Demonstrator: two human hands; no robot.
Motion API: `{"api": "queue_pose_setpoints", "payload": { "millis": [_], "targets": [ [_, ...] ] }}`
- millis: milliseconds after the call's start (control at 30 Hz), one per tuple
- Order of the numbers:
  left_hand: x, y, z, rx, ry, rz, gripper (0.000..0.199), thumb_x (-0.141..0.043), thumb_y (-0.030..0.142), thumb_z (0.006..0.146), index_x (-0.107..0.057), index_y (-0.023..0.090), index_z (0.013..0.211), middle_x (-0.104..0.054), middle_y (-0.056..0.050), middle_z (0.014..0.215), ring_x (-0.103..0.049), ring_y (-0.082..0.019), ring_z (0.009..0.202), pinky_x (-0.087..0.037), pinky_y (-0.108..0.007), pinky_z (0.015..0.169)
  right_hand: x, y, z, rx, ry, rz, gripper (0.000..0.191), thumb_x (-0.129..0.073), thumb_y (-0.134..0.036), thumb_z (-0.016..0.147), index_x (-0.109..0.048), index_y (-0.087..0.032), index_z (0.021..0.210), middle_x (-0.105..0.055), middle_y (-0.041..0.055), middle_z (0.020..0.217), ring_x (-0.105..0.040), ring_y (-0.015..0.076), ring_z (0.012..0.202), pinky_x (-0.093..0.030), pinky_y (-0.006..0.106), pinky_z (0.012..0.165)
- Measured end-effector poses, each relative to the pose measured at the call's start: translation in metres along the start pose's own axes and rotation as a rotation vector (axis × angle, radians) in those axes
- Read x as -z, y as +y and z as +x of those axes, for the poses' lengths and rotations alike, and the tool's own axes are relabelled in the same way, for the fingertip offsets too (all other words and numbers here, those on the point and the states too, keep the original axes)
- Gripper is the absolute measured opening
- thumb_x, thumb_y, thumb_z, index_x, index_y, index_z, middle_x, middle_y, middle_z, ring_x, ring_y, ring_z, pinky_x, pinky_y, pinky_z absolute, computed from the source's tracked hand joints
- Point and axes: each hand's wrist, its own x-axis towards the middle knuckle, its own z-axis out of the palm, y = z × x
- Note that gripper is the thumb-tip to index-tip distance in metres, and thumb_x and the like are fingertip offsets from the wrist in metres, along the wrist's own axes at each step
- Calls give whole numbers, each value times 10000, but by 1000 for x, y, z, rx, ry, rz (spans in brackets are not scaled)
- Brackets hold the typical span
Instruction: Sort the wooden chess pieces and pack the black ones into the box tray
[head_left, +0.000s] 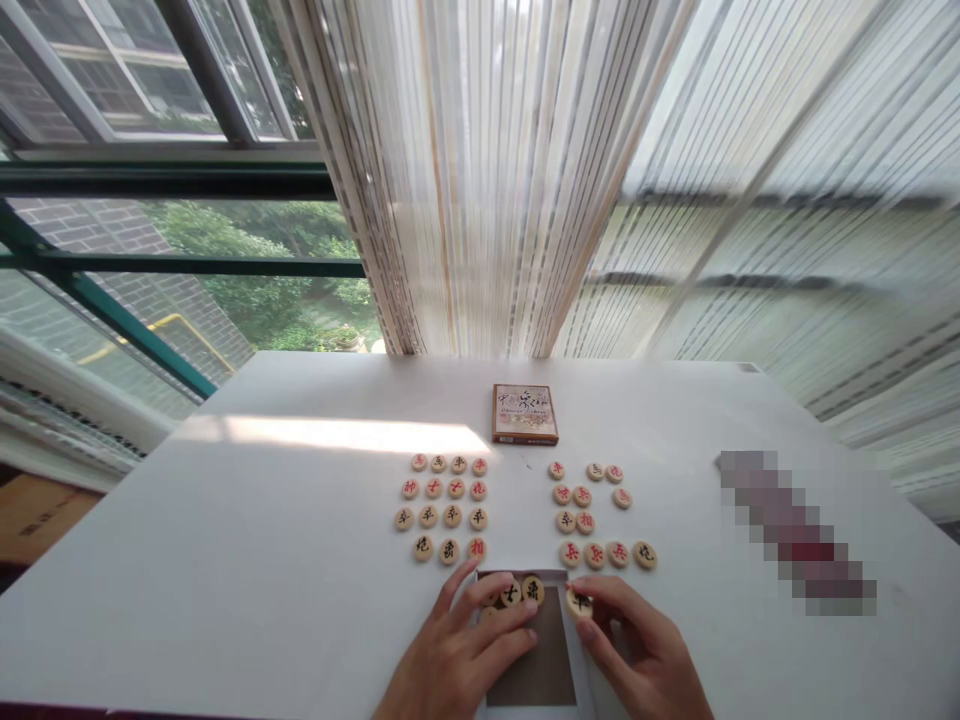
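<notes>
An open box tray (534,660) with a grey-brown floor lies at the table's near edge. Several round wooden Chinese chess pieces (511,592) with black characters sit at its far end, some partly covered by my fingers. My left hand (465,640) reaches over the tray from the left, fingers apart, its fingertips at those pieces. Between thumb and fingers, my right hand (637,640) pinches one chess piece (579,602) marked in black, just over the tray's right wall. Beyond the tray, more pieces (451,517) lie in rows at the left and in a looser group at the right.
The box lid (525,412), printed with Chinese characters, lies farther back on the white table (262,580). A blurred-out pixelated object (799,540) rests at the right. Striped curtains (487,180) and a window with green bars (187,264) stand behind the table.
</notes>
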Motion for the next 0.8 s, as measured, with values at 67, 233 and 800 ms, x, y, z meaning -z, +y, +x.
{"api": "queue_pose_setpoints", "payload": {
  "millis": [67, 233, 800],
  "targets": [
    [1, 0, 0, 5, 20, -9, 349, -514, 379, 1013, -597, 232, 1318, -645, -43, 1369, -478, -267, 1351, -232, -541, 1224, 0, 0, 1, -8, -7, 9, 190, -707, -328, 871, -740, -257, 1044, -755, 40, 878, -701, 172, 668, -588, 205, 622],
    [-3, 6, 0, 81, 168, -64, 297, -475, 346, 1030, -619, 254, 1274, -696, -45, 1290, -536, -254, 1299, -296, -489, 1195, -1, 8, 1, 8, 4, 56, 230, -720, -292, 864, -726, -247, 1090, -743, 59, 926, -697, 173, 684, -607, 225, 656],
    [13, 14, 4, 162, 109, -117, 682, -428, 749, 892, -624, 199, 1245, -698, -99, 1255, -531, -326, 1260, -239, -551, 1200, 0, 12, -4, -21, 31, 76, 226, -706, -277, 885, -715, -245, 1108, -729, 87, 1082, -716, 208, 868, -618, 270, 787]
  ]
}}
